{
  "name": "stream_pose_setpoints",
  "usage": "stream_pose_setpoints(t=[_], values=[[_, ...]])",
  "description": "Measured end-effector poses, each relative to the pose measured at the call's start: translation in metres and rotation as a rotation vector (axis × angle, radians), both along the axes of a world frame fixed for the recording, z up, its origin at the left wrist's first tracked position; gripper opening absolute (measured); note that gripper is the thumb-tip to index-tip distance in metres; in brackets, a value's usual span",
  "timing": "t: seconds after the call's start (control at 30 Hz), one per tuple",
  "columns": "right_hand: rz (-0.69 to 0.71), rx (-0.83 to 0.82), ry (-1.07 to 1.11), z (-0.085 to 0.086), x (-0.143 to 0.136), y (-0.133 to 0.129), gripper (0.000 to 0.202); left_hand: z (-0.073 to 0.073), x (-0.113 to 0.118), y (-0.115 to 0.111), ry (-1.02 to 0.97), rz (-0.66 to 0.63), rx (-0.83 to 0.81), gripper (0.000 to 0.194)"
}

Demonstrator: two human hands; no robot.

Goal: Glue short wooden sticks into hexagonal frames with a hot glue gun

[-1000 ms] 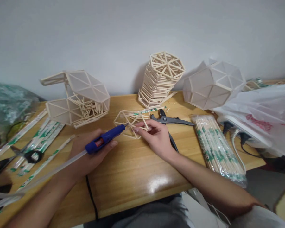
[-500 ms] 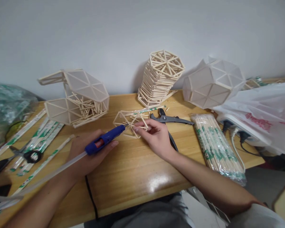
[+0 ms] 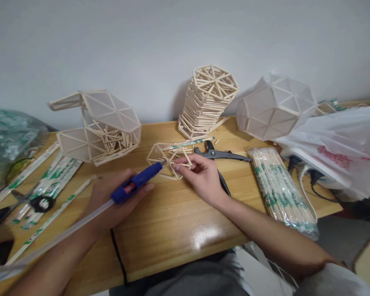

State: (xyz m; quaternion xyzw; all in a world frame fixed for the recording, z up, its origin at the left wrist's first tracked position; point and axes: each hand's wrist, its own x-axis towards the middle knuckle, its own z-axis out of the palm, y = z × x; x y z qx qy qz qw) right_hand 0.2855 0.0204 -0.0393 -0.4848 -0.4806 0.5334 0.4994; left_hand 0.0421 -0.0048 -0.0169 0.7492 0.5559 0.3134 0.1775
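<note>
My left hand (image 3: 117, 201) is wrapped round a blue glue gun (image 3: 137, 183) with a long pale glue stick trailing from its back. Its nozzle tip is at the centre of a small wooden-stick frame (image 3: 156, 155), with spokes meeting in the middle. My right hand (image 3: 202, 174) pinches the right side of this frame between thumb and fingers. Whether the nozzle touches the sticks is too small to tell. Behind my right hand lie dark-handled cutters (image 3: 217, 153), partly hidden by it.
A tall stack of stick frames (image 3: 208, 107) stands at the back. Paper-covered polyhedra are at left (image 3: 111, 111) and right (image 3: 271, 109). Wrapped chopsticks (image 3: 280, 189), a power strip (image 3: 320, 170) and a plastic bag (image 3: 342, 139) lie right; scissors (image 3: 33, 201) lie left.
The whole view has shifted very slightly. Both hands, the glue gun and the small frame hold almost the same positions.
</note>
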Motion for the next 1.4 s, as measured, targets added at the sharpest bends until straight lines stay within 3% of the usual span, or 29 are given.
stream_pose_setpoints(t=[0.93, 1.4], values=[[0.007, 0.018, -0.022, -0.004, -0.0005, 0.0003, 0.035, -0.004, -0.0009, 0.0005, 0.045, -0.034, 0.03, 0.032], [0.01, -0.025, -0.002, -0.0066, -0.0002, -0.0001, 0.035, -0.0041, -0.0011, 0.0011, 0.066, -0.122, 0.099, 0.033]])
